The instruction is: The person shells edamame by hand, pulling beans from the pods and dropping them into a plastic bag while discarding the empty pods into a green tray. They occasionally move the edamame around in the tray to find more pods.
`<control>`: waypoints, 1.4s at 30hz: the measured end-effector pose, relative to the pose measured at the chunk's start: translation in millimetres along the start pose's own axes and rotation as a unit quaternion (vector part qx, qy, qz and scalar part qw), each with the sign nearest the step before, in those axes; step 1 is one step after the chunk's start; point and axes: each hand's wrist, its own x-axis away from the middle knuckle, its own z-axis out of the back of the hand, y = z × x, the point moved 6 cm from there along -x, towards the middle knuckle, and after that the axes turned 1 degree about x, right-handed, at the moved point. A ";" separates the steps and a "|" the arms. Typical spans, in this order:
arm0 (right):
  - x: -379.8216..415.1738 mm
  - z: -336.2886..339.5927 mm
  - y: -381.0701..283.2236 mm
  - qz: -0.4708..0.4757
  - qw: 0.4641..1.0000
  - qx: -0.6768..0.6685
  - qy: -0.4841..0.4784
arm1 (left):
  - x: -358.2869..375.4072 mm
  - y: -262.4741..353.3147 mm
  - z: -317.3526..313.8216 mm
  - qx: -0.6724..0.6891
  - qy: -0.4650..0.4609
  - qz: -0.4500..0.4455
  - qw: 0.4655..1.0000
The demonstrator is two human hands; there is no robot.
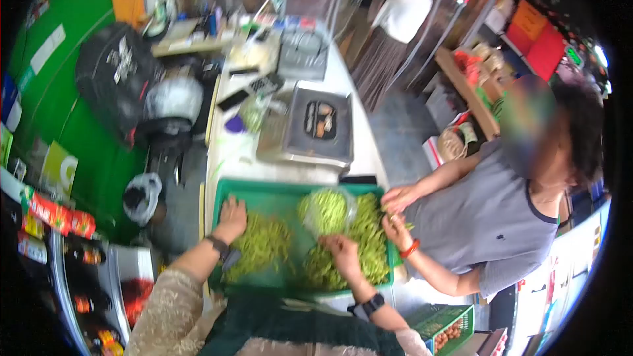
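Note:
A green tray (290,189) holds slim green pods or strips in two piles. My left hand (232,219) rests with fingers stretched at the top of the left pile (267,240). Over the larger right pile (316,269), my right hand (343,254) has its fingers curled together; whatever lies between them is too small to make out. Just above it sits a clear bowl or bag (326,209) filled with paler green pieces. Across the tray's right edge, a co-worker's hands (397,227) come close together, with some green pieces at the fingers.
Behind the tray stands a metal scale (320,125) on the white table (231,158). A co-worker in a grey shirt (475,211) is at the right. A green crate (468,329) of round brown items stands lower right, and packaged-goods shelves (109,283) lower left.

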 end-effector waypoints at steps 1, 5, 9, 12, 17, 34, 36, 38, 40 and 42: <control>7.3 0.7 -1.4 -0.036 0.999 -0.006 -0.005 | 1.5 3.6 5.5 -0.023 0.019 -0.004 1.000; 25.1 1.6 3.3 -0.045 0.996 -0.076 -0.030 | -2.1 5.9 8.1 -0.047 -0.087 0.032 0.995; 32.2 -2.6 8.8 -0.085 0.991 -0.099 -0.035 | 3.1 14.3 17.6 -0.057 -0.140 0.034 0.988; 34.5 -6.0 13.7 -0.064 0.994 -0.079 -0.035 | 7.4 13.1 9.6 -0.084 -0.180 0.010 0.980; 37.6 -12.9 30.5 -0.071 0.992 -0.100 -0.040 | 10.2 10.4 5.9 -0.043 -0.173 -0.016 0.984; 23.6 -27.3 -0.8 0.110 0.992 -0.037 -0.041 | 27.5 -7.4 46.4 0.446 0.009 0.067 0.893; 25.6 -37.6 8.6 0.108 0.991 -0.062 -0.053 | 50.1 20.7 48.4 0.620 -0.098 0.113 0.770; 26.0 -43.7 -2.0 0.107 0.988 -0.088 -0.066 | 75.1 52.7 43.5 0.626 -0.155 0.106 0.757; 27.4 -61.1 -2.5 -0.056 0.955 -0.224 -0.188 | 96.8 80.7 39.6 0.654 -0.239 0.104 0.710; 31.6 -60.1 -19.8 -0.078 0.955 -0.209 -0.195 | 103.4 106.8 46.7 0.711 -0.362 0.045 0.601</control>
